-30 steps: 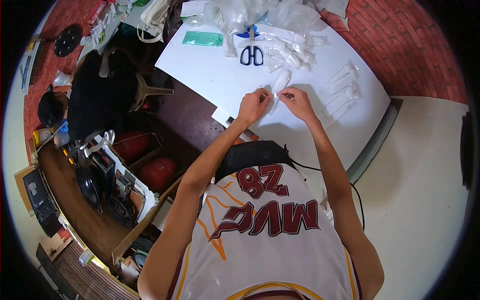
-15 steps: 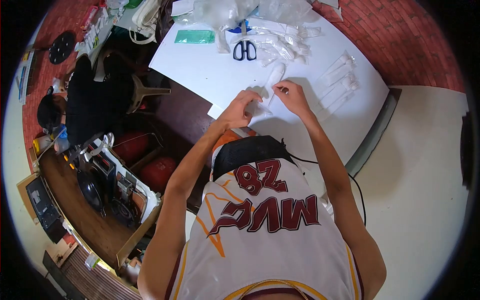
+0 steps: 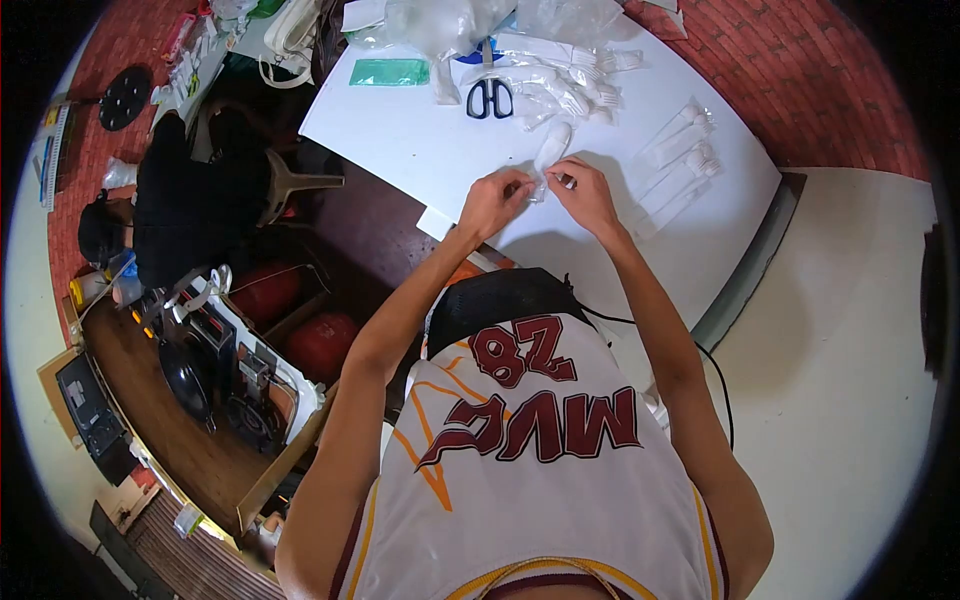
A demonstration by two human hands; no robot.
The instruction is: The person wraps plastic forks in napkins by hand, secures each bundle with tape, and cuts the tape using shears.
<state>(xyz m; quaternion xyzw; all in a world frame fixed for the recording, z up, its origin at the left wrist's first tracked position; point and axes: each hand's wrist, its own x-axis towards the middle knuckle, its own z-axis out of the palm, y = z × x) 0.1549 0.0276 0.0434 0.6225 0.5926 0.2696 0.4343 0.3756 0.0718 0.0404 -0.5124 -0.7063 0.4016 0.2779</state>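
My left hand [image 3: 494, 204] is closed in a pinch at the left side of a small clear plastic bag [image 3: 537, 192]. Opposite it, my right hand [image 3: 586, 194] pinches the bag's other side with thumb and forefinger. The bag spans the short gap between my fingertips, low over the white table. Just beyond them lies a white plastic spoon [image 3: 553, 145], its bowl end pointing away from me and its handle end running down toward my fingers, which partly hide it.
Bagged white spoons [image 3: 690, 165] lie to the right on the table [image 3: 400, 150]. Farther back are bagged white forks [image 3: 575, 75], dark-handled scissors [image 3: 489, 100], a green packet [image 3: 389, 73] and crumpled plastic bags [image 3: 450, 22]. Another person in black [image 3: 185, 210] is off to the left.
My left hand has moved right and forward, its fingers closing from a spread shape into a pinch on the bag. My right hand stays nearly in place.
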